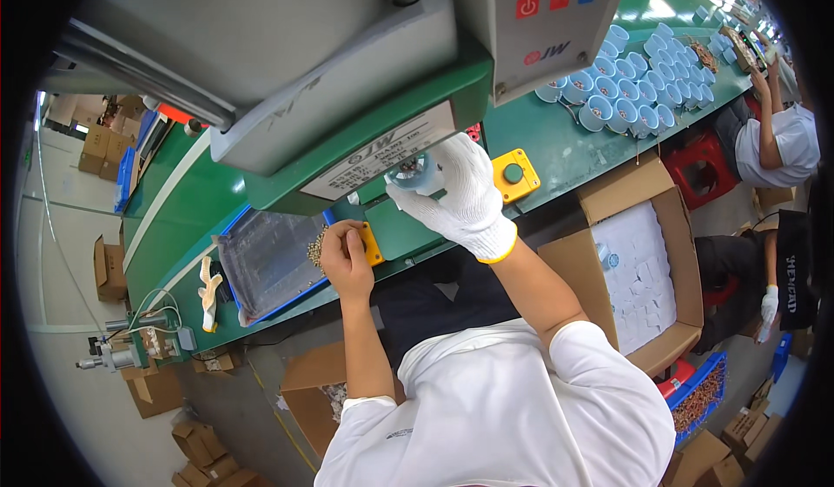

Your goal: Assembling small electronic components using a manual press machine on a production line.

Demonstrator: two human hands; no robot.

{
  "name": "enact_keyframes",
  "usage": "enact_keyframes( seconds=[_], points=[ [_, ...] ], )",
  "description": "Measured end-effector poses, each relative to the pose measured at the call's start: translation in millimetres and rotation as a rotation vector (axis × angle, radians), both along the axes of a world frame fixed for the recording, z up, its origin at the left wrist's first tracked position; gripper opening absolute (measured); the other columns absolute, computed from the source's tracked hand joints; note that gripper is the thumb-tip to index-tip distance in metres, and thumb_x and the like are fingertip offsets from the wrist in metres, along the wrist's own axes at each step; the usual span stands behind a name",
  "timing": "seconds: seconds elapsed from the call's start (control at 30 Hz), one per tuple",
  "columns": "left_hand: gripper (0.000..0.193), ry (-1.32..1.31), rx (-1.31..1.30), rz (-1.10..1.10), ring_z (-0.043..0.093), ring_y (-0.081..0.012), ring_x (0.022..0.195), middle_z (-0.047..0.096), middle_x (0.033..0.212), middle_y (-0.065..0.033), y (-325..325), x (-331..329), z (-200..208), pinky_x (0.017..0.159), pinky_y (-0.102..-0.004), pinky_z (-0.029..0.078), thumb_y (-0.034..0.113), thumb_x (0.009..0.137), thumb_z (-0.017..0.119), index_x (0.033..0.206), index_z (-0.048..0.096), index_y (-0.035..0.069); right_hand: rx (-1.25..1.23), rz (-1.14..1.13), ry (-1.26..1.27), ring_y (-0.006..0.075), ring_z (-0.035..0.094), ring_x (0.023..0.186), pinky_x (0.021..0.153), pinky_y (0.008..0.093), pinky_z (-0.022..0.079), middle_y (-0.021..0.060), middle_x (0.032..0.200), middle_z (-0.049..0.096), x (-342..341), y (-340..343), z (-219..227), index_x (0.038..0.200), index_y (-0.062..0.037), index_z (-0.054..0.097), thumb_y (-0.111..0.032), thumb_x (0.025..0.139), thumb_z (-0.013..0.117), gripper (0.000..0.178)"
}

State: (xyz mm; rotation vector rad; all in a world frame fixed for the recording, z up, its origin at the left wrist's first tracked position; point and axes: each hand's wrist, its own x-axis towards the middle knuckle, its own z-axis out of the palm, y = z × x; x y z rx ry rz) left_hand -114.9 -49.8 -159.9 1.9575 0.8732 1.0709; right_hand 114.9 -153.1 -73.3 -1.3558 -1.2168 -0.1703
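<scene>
Fingers (pixel 434 205) of the gloved right hand (pixel 460 193), half-closed, hold a blue cup (pixel 425 175) at the near side of the press (pixel 339 87); there the bare left hand (pixel 347 261) curls, its hold unclear. Other cups (pixel 626 90) stand right of the press.

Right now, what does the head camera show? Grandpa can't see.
A white-gloved right hand holds a blue cup near a grey machine. The bare left hand is near a yellow box; more cups stand farther right.
</scene>
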Motion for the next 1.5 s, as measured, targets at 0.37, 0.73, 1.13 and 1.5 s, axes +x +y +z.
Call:
enact_keyframes(
  seconds=[0.37, 0.73, 1.13, 1.5],
  points=[
    [0.017, 0.059, 0.341, 0.026, 0.066, -0.0249, 0.102, 0.072, 0.122, -0.0164, -7, -3, -9, 0.092, -0.0372, 0.052, 0.007, 0.111, 0.054, 0.11, 0.067, -0.005, -0.304, -0.068, -0.127, 0.0408, 0.07, 0.095, 0.082, 0.0482, 0.056, 0.0166, 0.103, 0.073, 5, 5, 11, 0.13, -0.0004, 0.068, -0.016, 0.078, 0.087, 0.058],
    [0.013, 0.2, 0.612, 0.109, 0.061, -0.0471, 0.114, 0.07, 0.108, -0.0223, -19, -20, -20, 0.104, -0.0582, 0.046, 0.005, 0.096, 0.062, 0.105, 0.067, -0.002, 0.151, -0.225, -0.186, 0.0379, 0.073, 0.088, 0.084, 0.0485, 0.059, 0.0118, 0.092, 0.073, 62, -76, -90, 0.1, -0.0068, 0.075, -0.006, 0.075, 0.074, 0.024],
    [0.005, 0.211, 0.528, 0.025, 0.063, -0.0417, 0.098, 0.068, 0.096, -0.0171, -2, 10, 36, 0.091, -0.0534, 0.049, 0.004, 0.095, 0.063, 0.093, 0.065, 0.0, 0.257, -0.086, 0.655, 0.0278, 0.073, 0.091, 0.086, 0.0405, 0.059, 0.0125, 0.097, 0.076, 75, -78, -100, 0.103, -0.0021, 0.075, -0.002, 0.091, 0.065, 0.016],
    [0.016, 0.303, 0.484, -0.12, 0.07, -0.039, 0.107, 0.075, 0.106, -0.0151, 9, 42, 54, 0.093, -0.0495, 0.056, 0.001, 0.092, 0.077, 0.106, 0.071, 0.002, 0.016, -0.186, 0.404, 0.0271, 0.075, 0.103, 0.096, 0.0404, 0.059, 0.0163, 0.112, 0.077, 78, -77, -113, 0.125, 0.0015, 0.07, -0.006, 0.105, 0.06, 0.024]
  ],
)
